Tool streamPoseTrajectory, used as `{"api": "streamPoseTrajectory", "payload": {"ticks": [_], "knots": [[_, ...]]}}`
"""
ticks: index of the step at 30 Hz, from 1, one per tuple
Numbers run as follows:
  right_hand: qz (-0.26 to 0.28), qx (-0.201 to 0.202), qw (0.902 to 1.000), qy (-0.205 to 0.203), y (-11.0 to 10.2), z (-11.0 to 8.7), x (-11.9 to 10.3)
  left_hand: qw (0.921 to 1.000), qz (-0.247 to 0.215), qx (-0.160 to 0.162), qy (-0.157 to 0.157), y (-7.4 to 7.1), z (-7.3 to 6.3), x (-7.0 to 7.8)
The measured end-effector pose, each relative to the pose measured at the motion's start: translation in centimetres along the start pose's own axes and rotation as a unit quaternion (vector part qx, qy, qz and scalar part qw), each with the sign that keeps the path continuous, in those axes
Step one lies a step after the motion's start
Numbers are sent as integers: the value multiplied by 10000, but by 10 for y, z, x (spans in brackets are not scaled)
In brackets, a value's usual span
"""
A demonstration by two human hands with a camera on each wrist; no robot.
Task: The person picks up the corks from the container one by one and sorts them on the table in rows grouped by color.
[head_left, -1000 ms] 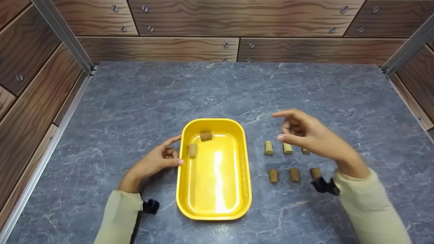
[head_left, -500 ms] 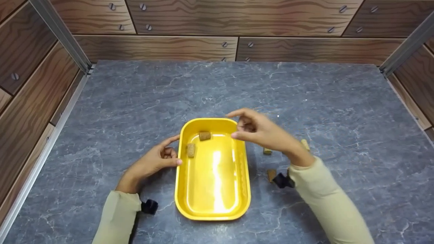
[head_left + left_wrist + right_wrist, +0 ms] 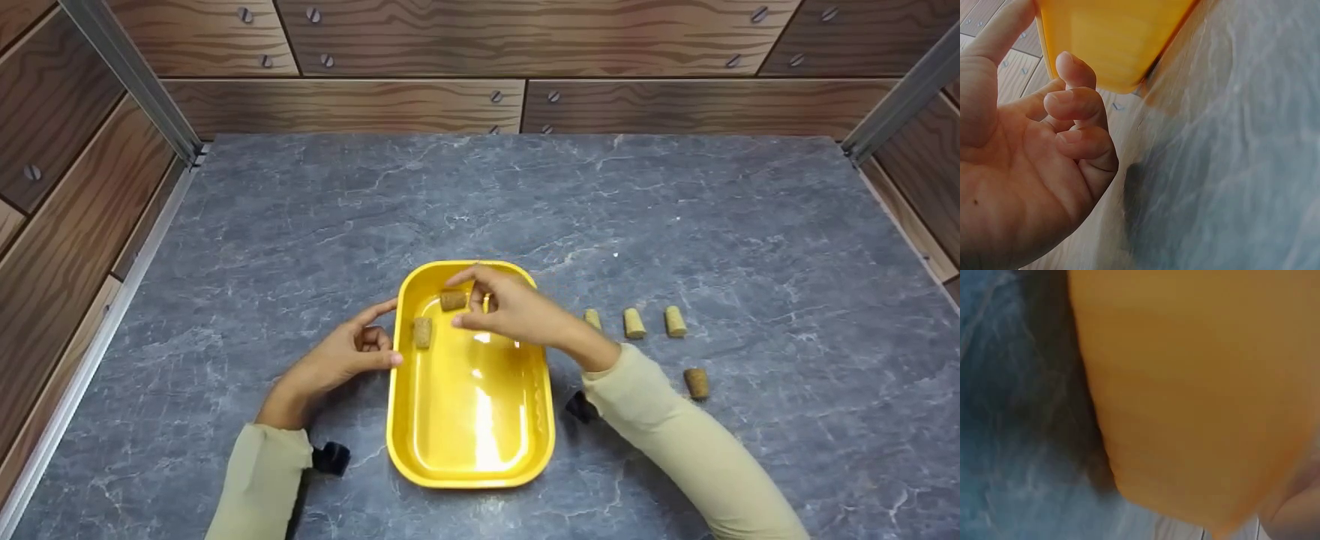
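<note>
A yellow tray stands on the grey marbled table, with two brown corks inside near its far left corner. One cork lies crosswise; the other cork lies along the left wall. My left hand touches the tray's left rim with thumb and forefinger, spread apart along it. Its other fingers are loosely curled, as the left wrist view shows. Over the tray's far half is my right hand, thumb and forefinger parted near the crosswise cork, no object seen between them. The tray's wall fills most of the right wrist view.
Right of the tray is a row of pale tapered corks: a near one partly hidden, a middle one and a far one. A brown cork lies closer to me, beside the right sleeve. Wood-patterned panels border the table.
My right hand has moved left from above the loose corks to over the tray. Its arm now hides two of the brown corks on the table. The left hand keeps its place at the rim.
</note>
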State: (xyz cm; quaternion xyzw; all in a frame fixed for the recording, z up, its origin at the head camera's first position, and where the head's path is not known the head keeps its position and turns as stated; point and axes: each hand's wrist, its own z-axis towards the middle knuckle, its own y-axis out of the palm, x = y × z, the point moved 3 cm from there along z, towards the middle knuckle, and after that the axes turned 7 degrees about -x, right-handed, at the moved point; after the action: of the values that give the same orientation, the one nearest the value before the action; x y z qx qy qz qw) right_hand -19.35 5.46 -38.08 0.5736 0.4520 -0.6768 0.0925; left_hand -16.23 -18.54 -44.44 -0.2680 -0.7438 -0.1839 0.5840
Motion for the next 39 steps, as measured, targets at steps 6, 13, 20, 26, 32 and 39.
{"api": "streamPoseTrajectory", "payload": {"ticks": [6,13,20,26,32,39], "knots": [[-524,-190,9984,117,10,10,-1,10000,64,22,5,-1,0,0],[-1360,-570,9884,360,16,22,4,9999,77,-42,104,0,1,0],[-1982,-776,9758,496,23,30,7,9999,35,-37,120,0,1,0],[-2539,-929,9608,610,28,34,9,9999,17,-41,112,0,0,0],[-2851,-1116,9504,550,31,36,15,10000,-24,-4,55,1,0,0],[-2948,-1117,9482,404,32,34,18,10000,11,16,46,1,1,0]]}}
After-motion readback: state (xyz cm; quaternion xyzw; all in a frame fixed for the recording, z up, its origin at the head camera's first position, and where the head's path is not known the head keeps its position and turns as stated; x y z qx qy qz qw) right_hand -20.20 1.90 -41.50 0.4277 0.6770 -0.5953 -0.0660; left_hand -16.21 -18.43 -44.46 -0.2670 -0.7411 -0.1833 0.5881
